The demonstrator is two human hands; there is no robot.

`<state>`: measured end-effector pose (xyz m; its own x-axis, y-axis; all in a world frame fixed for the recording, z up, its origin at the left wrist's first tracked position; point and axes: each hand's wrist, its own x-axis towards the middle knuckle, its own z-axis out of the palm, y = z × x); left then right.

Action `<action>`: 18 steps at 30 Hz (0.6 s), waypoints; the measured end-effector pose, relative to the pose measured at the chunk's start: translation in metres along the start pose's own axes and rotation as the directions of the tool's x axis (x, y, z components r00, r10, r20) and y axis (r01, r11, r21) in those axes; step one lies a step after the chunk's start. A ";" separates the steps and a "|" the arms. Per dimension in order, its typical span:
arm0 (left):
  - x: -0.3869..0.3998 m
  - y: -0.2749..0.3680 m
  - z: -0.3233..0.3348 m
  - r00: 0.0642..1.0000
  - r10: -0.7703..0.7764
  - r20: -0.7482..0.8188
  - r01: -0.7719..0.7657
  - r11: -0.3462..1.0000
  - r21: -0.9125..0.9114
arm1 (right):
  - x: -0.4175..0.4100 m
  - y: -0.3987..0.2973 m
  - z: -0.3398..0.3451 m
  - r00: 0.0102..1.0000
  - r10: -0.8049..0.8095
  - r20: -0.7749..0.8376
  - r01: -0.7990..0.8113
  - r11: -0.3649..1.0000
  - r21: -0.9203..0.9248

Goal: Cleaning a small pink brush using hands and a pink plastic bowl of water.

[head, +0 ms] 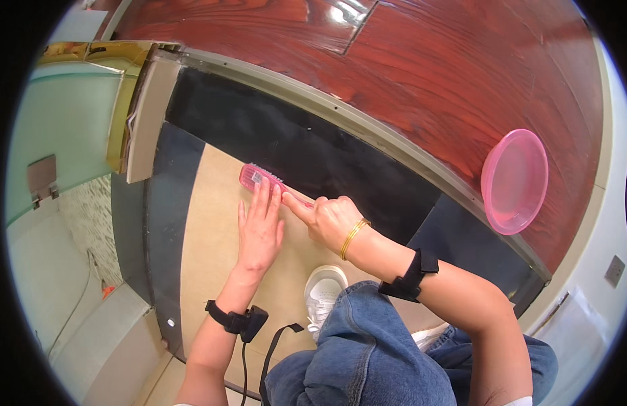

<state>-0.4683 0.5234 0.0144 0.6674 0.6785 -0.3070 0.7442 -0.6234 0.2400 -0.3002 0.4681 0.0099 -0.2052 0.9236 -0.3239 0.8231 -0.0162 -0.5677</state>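
A pink plastic scrub brush (248, 175) is held over the boundary between the beige floor tile (212, 218) and the black tile strip (303, 137). Its pale bristles face the black strip. My right hand (334, 218) is wrapped around the handle, index finger stretched along it. The fingertips of my left hand (261, 228) press on the back of the brush head, with the fingers extended and close together. Part of the handle is hidden inside my right hand.
A pink plastic basin (516, 182) stands on the reddish wood-grain floor (420, 66) at the right. A metal threshold strip (334, 104) divides that floor from the black tiles. On the left are a greenish glass door panel (75, 127) and a beige frame post (153, 122).
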 end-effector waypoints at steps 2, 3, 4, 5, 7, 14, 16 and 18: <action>0.006 -0.012 0.000 1.000 0.000 -0.019 0.000 1.000 0.012 | 0.015 0.003 0.012 0.976 -0.080 -0.204 0.080 0.997 -0.011; 0.013 -0.024 -0.003 1.000 -0.002 -0.021 0.002 1.000 0.017 | 0.030 -0.001 0.011 0.975 -0.084 -0.208 0.084 0.996 -0.009; 0.021 -0.038 -0.006 0.997 -0.030 -0.069 0.034 0.998 0.046 | 0.053 -0.007 0.010 0.973 -0.081 -0.217 0.079 0.997 -0.018; 0.029 -0.053 -0.006 0.991 -0.062 -0.114 0.071 0.995 0.070 | 0.074 -0.012 0.012 0.972 -0.080 -0.221 0.076 0.997 -0.026; 0.042 -0.063 -0.007 0.989 -0.091 -0.113 0.102 0.991 0.089 | 0.099 -0.019 0.010 0.984 -0.062 -0.170 0.057 0.998 -0.030; 0.014 -0.045 -0.007 0.973 -0.223 -0.055 0.222 0.975 -0.011 | 0.075 -0.030 0.019 0.989 -0.071 -0.129 0.083 0.992 0.092; 0.026 -0.064 -0.011 0.962 -0.258 -0.084 0.260 0.965 0.012 | 0.092 -0.035 0.015 0.980 -0.100 -0.174 0.118 0.988 0.097; 0.053 -0.086 -0.020 0.944 -0.300 -0.138 0.305 0.952 0.019 | 0.136 -0.040 0.015 0.975 -0.080 -0.205 0.100 0.991 0.090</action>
<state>-0.4959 0.6207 -0.0044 0.4110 0.8809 -0.2346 0.9116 -0.3940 0.1176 -0.3691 0.5884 -0.0226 -0.1576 0.9807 -0.1154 0.7472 0.0420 -0.6633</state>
